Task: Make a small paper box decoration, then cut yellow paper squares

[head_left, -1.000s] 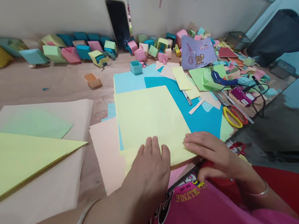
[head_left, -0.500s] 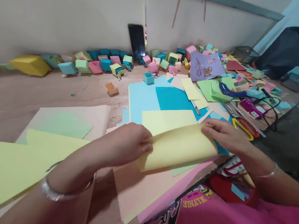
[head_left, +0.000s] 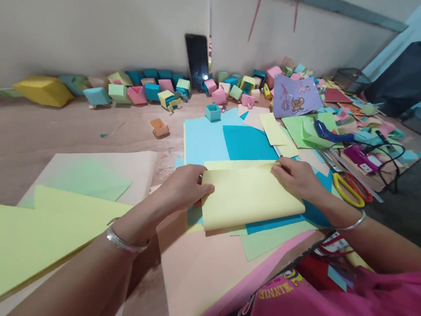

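A pale yellow sheet of paper (head_left: 250,196) is bent over on itself, its rounded fold toward my body. My left hand (head_left: 189,184) pinches its left edge near the upper corner, thumb on top. At the upper right corner, my right hand (head_left: 295,177) grips the same sheet between thumb and fingers. Beneath it lie a teal sheet (head_left: 248,142), a light blue sheet (head_left: 201,141) and a peach sheet (head_left: 194,272). The tip of a cutter (head_left: 277,151) shows just beyond my right hand.
Small folded paper boxes (head_left: 153,91) line the wall beside an upright phone (head_left: 198,60). To the right are yellow-and-red-handled scissors (head_left: 348,190), a blue glue gun (head_left: 331,132) and a purple power strip (head_left: 361,159). More yellow sheets (head_left: 37,242) lie at left.
The sheet's upper edge has been brought farther over and the fold lies flatter. Both hands have shifted slightly, the left one now showing its thumb on top.
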The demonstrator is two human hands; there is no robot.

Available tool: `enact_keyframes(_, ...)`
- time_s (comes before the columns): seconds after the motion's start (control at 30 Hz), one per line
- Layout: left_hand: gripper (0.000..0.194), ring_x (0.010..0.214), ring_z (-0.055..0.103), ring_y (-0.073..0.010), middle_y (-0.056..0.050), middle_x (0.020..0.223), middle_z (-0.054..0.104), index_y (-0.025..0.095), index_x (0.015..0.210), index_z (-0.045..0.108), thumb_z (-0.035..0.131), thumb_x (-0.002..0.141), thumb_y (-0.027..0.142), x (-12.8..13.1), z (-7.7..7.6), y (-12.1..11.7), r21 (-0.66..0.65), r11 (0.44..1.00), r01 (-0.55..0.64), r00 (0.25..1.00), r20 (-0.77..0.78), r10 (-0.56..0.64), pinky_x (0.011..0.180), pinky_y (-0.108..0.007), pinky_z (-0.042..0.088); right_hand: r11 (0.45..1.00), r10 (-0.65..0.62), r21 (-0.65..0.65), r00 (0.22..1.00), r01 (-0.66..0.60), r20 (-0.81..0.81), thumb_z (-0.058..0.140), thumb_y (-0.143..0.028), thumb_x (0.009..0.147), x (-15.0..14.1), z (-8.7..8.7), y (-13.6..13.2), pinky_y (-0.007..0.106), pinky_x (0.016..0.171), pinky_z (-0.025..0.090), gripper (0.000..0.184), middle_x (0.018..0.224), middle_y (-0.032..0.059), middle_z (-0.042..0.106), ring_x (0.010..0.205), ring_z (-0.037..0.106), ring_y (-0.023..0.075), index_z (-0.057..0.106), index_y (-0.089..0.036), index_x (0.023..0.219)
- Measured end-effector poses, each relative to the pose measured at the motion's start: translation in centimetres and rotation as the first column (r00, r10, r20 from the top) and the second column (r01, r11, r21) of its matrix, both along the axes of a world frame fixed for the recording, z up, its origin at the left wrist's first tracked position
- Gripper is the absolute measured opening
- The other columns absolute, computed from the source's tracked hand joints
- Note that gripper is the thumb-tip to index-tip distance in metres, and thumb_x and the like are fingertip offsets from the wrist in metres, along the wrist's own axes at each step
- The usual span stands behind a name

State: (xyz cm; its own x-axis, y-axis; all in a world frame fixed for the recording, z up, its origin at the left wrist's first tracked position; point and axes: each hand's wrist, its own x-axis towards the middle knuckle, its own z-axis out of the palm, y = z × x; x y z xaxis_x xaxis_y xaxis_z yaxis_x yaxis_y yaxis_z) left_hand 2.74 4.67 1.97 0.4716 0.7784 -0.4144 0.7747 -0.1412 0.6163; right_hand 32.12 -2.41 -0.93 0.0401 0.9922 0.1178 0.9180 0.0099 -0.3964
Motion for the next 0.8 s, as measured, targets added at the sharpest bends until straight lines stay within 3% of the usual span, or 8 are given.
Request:
enact_keyframes(0.13, 0.013, 0.049, 0.060, -0.0164, 0.004, 0.051, 0.064, 0.022, 0.069, 0.051, 0.054, 0.079, 0.030, 0.3, -0.2, 0.0, -0.003, 0.999, -0.048, 0.998, -0.033, 0.048, 0.053, -0.027, 0.036, 0.979, 0.162, 0.109, 0.980, -0.175, 0.118, 0.050, -0.028, 0.087, 0.8, 0.0, 1.4, 0.033, 0.074, 0.041, 0.016, 0.091, 0.0106, 0.063, 0.088, 0.059, 0.0239, 0.054, -0.020, 0.074)
enact_keyframes(0.2, 0.015, 0.048, 0.059, -0.0165, 0.003, 0.052, 0.063, 0.022, 0.070, 0.047, 0.052, 0.082, 0.031, 0.5, -0.3, -0.1, 0.032, 0.998, -0.057, 0.996, -0.060, 0.059, 0.053, -0.027, 0.034, 0.962, 0.246, 0.075, 0.955, -0.261, 0.165, 0.052, -0.024, 0.085, 1.1, 0.1, 2.3, 0.036, 0.083, 0.042, 0.011, 0.108, 0.0156, 0.062, 0.101, 0.058, 0.0271, 0.055, -0.018, 0.076)
enact_keyframes(0.27, 0.019, 0.055, 0.060, -0.0183, 0.001, 0.056, 0.063, 0.022, 0.069, 0.045, 0.050, 0.084, 0.031, 0.6, -0.5, -0.1, 0.161, 0.986, -0.044, 0.992, -0.112, 0.063, 0.053, -0.028, 0.032, 0.946, 0.320, -0.020, 0.923, -0.323, 0.216, 0.050, -0.019, 0.084, 1.1, 0.3, 3.2, 0.036, 0.083, 0.043, 0.009, 0.108, 0.0165, 0.062, 0.101, 0.058, 0.0273, 0.056, -0.018, 0.077)
enact_keyframes(0.4, 0.021, 0.071, 0.060, -0.0236, -0.005, 0.072, 0.065, 0.022, 0.068, 0.049, 0.052, 0.085, 0.034, 0.5, -1.1, 0.1, 0.439, 0.899, 0.004, 0.969, -0.223, 0.104, 0.055, -0.031, 0.028, 0.930, 0.360, -0.181, 0.894, -0.321, 0.267, 0.050, -0.014, 0.082, 0.7, 1.0, 4.6, 0.032, 0.070, 0.040, 0.008, 0.089, 0.0108, 0.063, 0.084, 0.056, 0.0228, 0.057, -0.018, 0.079)
enact_keyframes(0.5, 0.015, 0.077, 0.061, -0.0247, -0.007, 0.079, 0.066, 0.020, 0.071, 0.056, 0.058, 0.082, 0.031, 0.2, -1.7, 0.5, 0.476, 0.879, 0.041, 0.972, -0.221, 0.074, 0.060, -0.032, 0.034, 0.916, 0.363, -0.253, 0.911, -0.310, 0.196, 0.052, -0.014, 0.080, 0.4, 1.7, 5.3, 0.029, 0.064, 0.036, 0.007, 0.084, 0.0061, 0.063, 0.076, 0.055, 0.0194, 0.057, -0.019, 0.082)
enact_keyframes(0.57, 0.016, 0.088, 0.062, -0.0270, -0.009, 0.091, 0.068, 0.018, 0.084, 0.064, 0.064, 0.079, 0.033, 0.1, -2.0, 0.9, 0.497, 0.867, 0.020, 0.982, -0.174, 0.077, 0.070, -0.033, 0.041, 0.903, 0.379, -0.259, 0.920, -0.343, 0.100, 0.051, -0.015, 0.080, 0.1, 2.3, 5.6, 0.028, 0.064, 0.036, 0.008, 0.084, 0.0041, 0.064, 0.075, 0.055, 0.0181, 0.057, -0.020, 0.083)
enact_keyframes(0.7, 0.065, 0.116, 0.055, -0.0325, -0.014, 0.126, 0.064, 0.014, 0.127, 0.058, 0.074, 0.072, 0.045, -0.2, -1.9, 1.7, 0.557, 0.830, -0.022, 0.999, -0.024, 0.043, 0.096, -0.040, 0.039, 0.877, 0.451, -0.140, 0.888, -0.459, -0.085, 0.050, -0.019, 0.081, -1.1, 3.9, 6.2, 0.028, 0.069, 0.040, 0.007, 0.084, 0.0034, 0.064, 0.078, 0.057, 0.0175, 0.057, -0.020, 0.081)
enact_keyframes(0.8, 0.058, 0.107, 0.061, -0.0288, -0.008, 0.116, 0.071, 0.021, 0.123, 0.064, 0.070, 0.073, 0.051, -0.6, -1.3, 1.8, 0.441, 0.896, -0.061, 0.998, 0.043, 0.046, 0.090, -0.035, 0.042, 0.878, 0.464, -0.048, 0.870, -0.477, -0.168, 0.050, -0.019, 0.081, -2.4, 4.6, 6.9, 0.029, 0.072, 0.043, 0.015, 0.089, 0.0045, 0.064, 0.081, 0.058, 0.0179, 0.061, -0.020, 0.091)
